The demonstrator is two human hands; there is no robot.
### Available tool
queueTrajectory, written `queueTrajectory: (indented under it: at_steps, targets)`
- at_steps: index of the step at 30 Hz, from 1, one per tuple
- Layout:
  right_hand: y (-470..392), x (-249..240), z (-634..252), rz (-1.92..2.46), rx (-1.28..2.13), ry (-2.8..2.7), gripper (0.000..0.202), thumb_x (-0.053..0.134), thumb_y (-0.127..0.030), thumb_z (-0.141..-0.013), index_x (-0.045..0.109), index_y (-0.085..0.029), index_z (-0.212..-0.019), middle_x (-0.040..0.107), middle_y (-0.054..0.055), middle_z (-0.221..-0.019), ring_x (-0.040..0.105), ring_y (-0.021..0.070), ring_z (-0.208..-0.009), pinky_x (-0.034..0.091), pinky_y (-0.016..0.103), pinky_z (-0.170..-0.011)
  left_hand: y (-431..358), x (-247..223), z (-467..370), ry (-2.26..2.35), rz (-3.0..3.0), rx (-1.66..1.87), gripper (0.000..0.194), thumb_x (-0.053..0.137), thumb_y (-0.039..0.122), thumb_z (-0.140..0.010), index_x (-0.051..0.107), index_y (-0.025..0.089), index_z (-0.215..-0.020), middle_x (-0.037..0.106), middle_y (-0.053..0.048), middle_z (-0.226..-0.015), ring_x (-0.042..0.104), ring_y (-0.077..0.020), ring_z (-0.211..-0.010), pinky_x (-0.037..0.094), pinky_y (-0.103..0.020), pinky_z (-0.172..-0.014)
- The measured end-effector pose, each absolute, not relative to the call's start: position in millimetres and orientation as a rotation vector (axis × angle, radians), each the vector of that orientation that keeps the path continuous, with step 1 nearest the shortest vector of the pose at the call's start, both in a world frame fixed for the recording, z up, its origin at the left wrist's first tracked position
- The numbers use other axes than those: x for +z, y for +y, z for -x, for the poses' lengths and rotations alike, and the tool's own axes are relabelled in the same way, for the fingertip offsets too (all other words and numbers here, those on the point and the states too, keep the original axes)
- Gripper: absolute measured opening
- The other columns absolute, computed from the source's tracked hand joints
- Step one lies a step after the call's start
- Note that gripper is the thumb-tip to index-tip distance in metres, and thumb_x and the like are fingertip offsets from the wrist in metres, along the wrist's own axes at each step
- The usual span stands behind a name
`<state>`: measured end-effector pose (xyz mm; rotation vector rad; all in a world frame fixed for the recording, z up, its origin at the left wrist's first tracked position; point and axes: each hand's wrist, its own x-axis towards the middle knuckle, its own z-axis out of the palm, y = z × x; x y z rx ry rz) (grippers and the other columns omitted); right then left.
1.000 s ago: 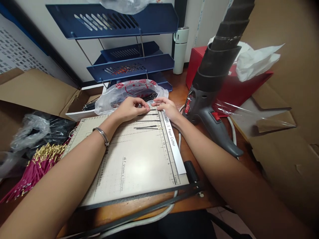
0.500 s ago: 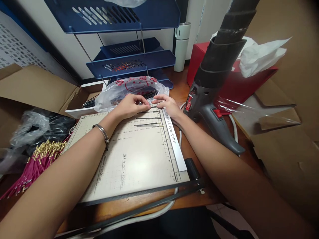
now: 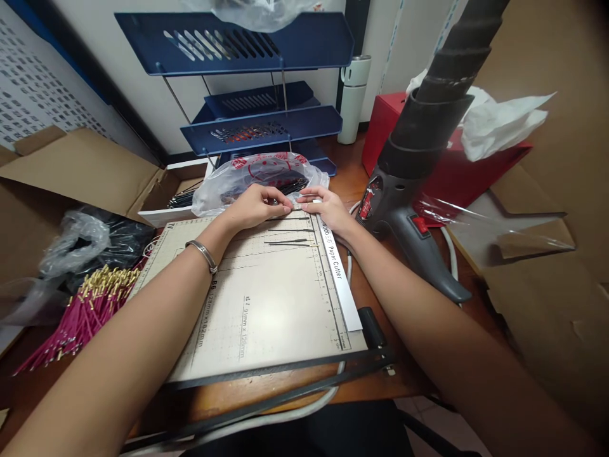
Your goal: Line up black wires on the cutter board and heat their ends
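Note:
My left hand (image 3: pixel 259 206) reaches over the far part of the paper cutter (image 3: pixel 280 298), thumb and fingertips pinched on a thin black cord (image 3: pixel 298 209) that is mostly hidden. Close beside it, my right hand (image 3: pixel 329 211) rests at the cutter's far right corner by the white ruler strip (image 3: pixel 339 279). Its fingers stretch toward the left fingertips, with a gap between thumb and forefinger. Nearer to me, several short black cords (image 3: pixel 288 242) lie crosswise on the board.
A clear plastic bag (image 3: pixel 219 187) with black cords sits behind the cutter, below blue shelves (image 3: pixel 266 124). On the left lie magenta cords with gold tips (image 3: pixel 90 311) and an open cardboard box (image 3: pixel 85 165). A grey heat gun (image 3: pixel 404 190) and red box (image 3: pixel 380 127) stand right.
The whole view has shifted slightly, so things appear a little lower and further right. Both hands stay together at the cutter's far edge, with barely any change in the fingers.

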<state>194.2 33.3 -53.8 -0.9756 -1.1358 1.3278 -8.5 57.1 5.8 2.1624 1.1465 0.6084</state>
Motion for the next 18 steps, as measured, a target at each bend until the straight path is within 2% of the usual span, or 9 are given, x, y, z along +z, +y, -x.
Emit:
queueTrajectory:
  at_steps: [5,10,18]
  targets:
    - [33.2,-52.7,-194.5,0.974,1.309,-1.154,0.035,0.075,-0.017,-0.062,0.066,-0.021,-0.096,0.074,0.004,-0.098,0.068,0.0225,-0.107,0.049,0.048,-0.113,60.1,4.5,11.6,1.126,-2.161,0.583,0.03,0.079,0.038,-0.075,0.085,0.015,-0.094,0.076,-0.006,-0.081,0.056,-0.0141,-0.068,0.043,-0.028,-0.067]
    - [30.6,-49.2,-194.0,1.002,1.322,-1.135,0.035,0.074,-0.016,-0.061,0.067,-0.021,-0.095,0.073,0.003,-0.096,0.068,0.0217,-0.104,0.05,0.047,-0.111,60.2,3.7,11.4,1.114,-2.15,0.61,0.028,0.078,0.037,-0.074,0.086,0.015,-0.091,0.077,-0.006,-0.084,0.058,-0.0146,-0.071,0.044,-0.028,-0.068]
    - [30.5,-50.6,-193.4,0.989,1.306,-1.143,0.034,0.074,-0.015,-0.062,0.068,-0.02,-0.094,0.074,0.002,-0.097,0.068,0.0214,-0.103,0.049,0.047,-0.112,56.8,5.8,9.5,1.149,-2.111,0.652,0.027,0.08,0.039,-0.07,0.079,0.015,-0.082,0.07,-0.003,-0.071,0.053,-0.0131,-0.065,0.041,-0.028,-0.064]
